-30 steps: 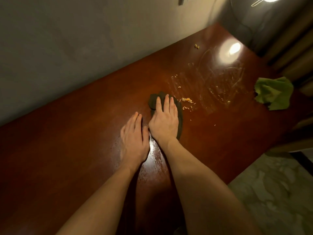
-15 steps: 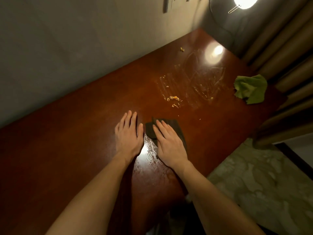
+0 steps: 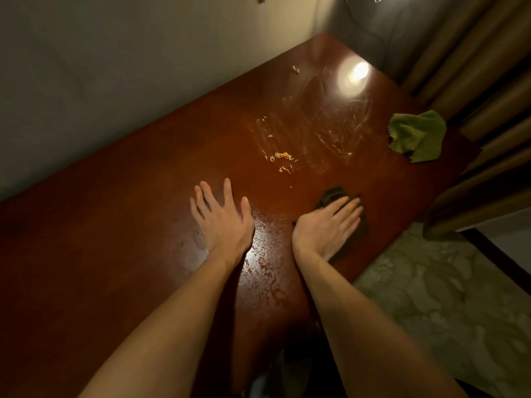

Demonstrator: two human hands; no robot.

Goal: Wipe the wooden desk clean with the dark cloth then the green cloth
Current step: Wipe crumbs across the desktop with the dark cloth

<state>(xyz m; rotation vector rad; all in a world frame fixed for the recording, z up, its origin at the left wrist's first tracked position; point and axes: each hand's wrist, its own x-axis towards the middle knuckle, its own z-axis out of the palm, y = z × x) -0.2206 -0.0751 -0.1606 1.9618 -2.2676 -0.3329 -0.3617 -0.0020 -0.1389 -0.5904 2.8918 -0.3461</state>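
The right hand [image 3: 327,225] presses flat on the dark cloth [image 3: 339,196] at centre right, near the wooden desk [image 3: 115,225] edge; the left hand [image 3: 222,218] rests flat, released. Crumbs [image 3: 283,160] and smears remain above, so the first wipe seems unfinished. The green cloth [image 3: 416,136] lies untouched at right.

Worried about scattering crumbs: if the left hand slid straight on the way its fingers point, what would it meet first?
Probably the wall, beyond bare desk; the crumbs lie right of the left hand.
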